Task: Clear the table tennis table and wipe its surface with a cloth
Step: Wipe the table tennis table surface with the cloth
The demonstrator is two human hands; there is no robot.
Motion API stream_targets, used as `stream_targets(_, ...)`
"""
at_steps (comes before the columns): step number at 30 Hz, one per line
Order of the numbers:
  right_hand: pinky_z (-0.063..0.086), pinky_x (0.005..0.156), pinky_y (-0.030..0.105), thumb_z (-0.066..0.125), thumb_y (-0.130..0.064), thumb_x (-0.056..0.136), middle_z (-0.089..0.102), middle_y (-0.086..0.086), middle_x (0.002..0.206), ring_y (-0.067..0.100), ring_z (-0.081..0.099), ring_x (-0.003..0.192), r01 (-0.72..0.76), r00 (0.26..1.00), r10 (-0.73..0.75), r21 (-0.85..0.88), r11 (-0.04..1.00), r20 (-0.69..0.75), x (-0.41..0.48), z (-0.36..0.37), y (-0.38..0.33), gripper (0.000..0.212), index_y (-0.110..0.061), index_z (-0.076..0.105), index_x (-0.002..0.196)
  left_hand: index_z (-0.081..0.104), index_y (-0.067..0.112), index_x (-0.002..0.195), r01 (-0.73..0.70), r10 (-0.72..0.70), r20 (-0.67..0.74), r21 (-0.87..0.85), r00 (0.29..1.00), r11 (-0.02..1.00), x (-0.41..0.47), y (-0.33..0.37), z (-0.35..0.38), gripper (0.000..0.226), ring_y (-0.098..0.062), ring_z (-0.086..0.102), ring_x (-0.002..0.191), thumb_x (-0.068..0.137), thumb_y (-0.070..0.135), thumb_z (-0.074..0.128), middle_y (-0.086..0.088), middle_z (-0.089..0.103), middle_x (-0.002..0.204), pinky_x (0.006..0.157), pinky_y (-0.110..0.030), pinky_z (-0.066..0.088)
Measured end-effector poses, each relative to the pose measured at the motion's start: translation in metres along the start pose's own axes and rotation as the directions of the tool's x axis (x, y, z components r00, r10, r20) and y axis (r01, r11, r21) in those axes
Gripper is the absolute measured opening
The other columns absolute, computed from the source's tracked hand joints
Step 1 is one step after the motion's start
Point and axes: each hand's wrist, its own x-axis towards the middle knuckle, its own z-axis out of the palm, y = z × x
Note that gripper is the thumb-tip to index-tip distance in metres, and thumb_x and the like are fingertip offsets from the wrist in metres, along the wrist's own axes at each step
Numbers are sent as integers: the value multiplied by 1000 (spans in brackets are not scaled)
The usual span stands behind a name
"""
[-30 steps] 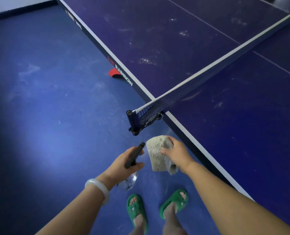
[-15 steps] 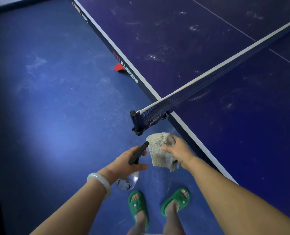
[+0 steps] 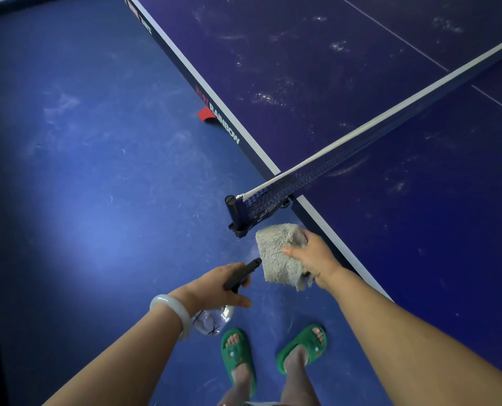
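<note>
I stand beside the dark blue table tennis table (image 3: 375, 83), level with its net (image 3: 361, 142). My right hand (image 3: 311, 256) grips a folded grey cloth (image 3: 279, 253) just off the table's white side edge, below the net post (image 3: 235, 215). My left hand (image 3: 217, 285) holds a clear spray bottle (image 3: 211, 320) by its black spray head (image 3: 241, 275), whose nozzle points at the cloth. The bottle's body hangs under my palm. White dusty smudges are scattered over the tabletop on both sides of the net.
The blue floor (image 3: 97, 215) stretches to the left. A red object (image 3: 204, 114) pokes out from under the table's side edge. My feet in green slippers (image 3: 238, 356) stand close to the table. A dark strip runs along the far left.
The view has shifted a little, so the table and net sit further right and up. Both hands stay close together, holding the bottle and the cloth as before.
</note>
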Motion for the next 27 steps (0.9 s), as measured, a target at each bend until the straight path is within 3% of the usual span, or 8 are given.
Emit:
stream_targets(4, 51, 86, 32, 69, -1, 89, 68, 6, 114, 23, 65, 106, 1, 1000, -1, -18, 1000, -1, 0, 0, 0, 41, -13, 60, 127, 52, 21, 118, 3, -6, -107, -28, 994, 1000, 5, 9, -10, 45, -1, 51, 73, 83, 34, 78, 14, 52, 89, 69, -18, 41)
stream_targets(6, 50, 88, 32, 69, -1, 89, 68, 6, 115, 22, 65, 106, 3, 1000, -3, -16, 1000, -4, 1, -1, 1, 42, -13, 60, 127, 53, 18, 114, -6, 5, -132, -9, 991, 1000, 10, 16, -12, 41, 0, 50, 73, 84, 33, 78, 15, 50, 87, 65, -14, 37)
stream_targets(9, 52, 89, 33, 70, -3, 89, 69, 5, 114, 22, 66, 105, 7, 1000, -7, -20, 1000, -16, 1, -4, 1, 41, -14, 61, 127, 53, 17, 111, -26, 25, -112, -11, 993, 1000, 13, 24, -11, 40, 1, 51, 75, 84, 34, 78, 15, 51, 89, 65, -15, 38)
stream_targets(12, 54, 90, 37, 70, -3, 88, 70, 6, 112, 23, 67, 104, 16, 999, -16, -3, 1000, -35, 3, -7, 1, 37, -14, 63, 123, 53, 18, 117, -55, 55, -16, -10, 998, 998, 10, 29, -4, 44, 3, 52, 75, 84, 30, 78, 17, 50, 89, 69, -16, 40)
stream_targets(15, 55, 91, 41, 70, -1, 87, 70, 7, 110, 25, 67, 105, 26, 999, -25, 29, 999, -46, 3, -10, 0, 33, -18, 64, 114, 52, 21, 110, -59, 56, 64, 34, 996, 998, 6, 26, 6, 39, 6, 52, 69, 83, 30, 79, 15, 51, 83, 65, -11, 40)
stream_targets(21, 55, 83, 34, 70, 1, 87, 70, 7, 107, 25, 67, 102, 17, 999, -14, 52, 999, -41, -4, -13, 2, 31, -20, 63, 110, 51, 18, 121, -35, 36, -48, 24, 998, 999, 4, 24, 4, 48, 9, 50, 79, 84, 31, 78, 23, 46, 95, 70, -9, 37)
stream_targets(24, 52, 74, 26, 70, 0, 88, 70, 6, 109, 23, 67, 101, 11, 999, -9, 44, 999, -43, -7, -13, 3, 34, -16, 62, 117, 52, 16, 112, -35, 35, -119, 7, 992, 999, 12, 32, 1, 42, 5, 49, 75, 84, 32, 78, 20, 47, 92, 69, -17, 37)
stream_targets(27, 50, 71, 22, 70, -1, 88, 70, 4, 109, 20, 66, 99, 14, 998, -11, 51, 999, -56, -10, -14, 1, 37, -16, 62, 121, 51, 18, 105, -57, 57, -102, -4, 993, 998, 18, 42, -1, 38, 2, 48, 72, 84, 32, 78, 17, 48, 87, 68, -20, 37)
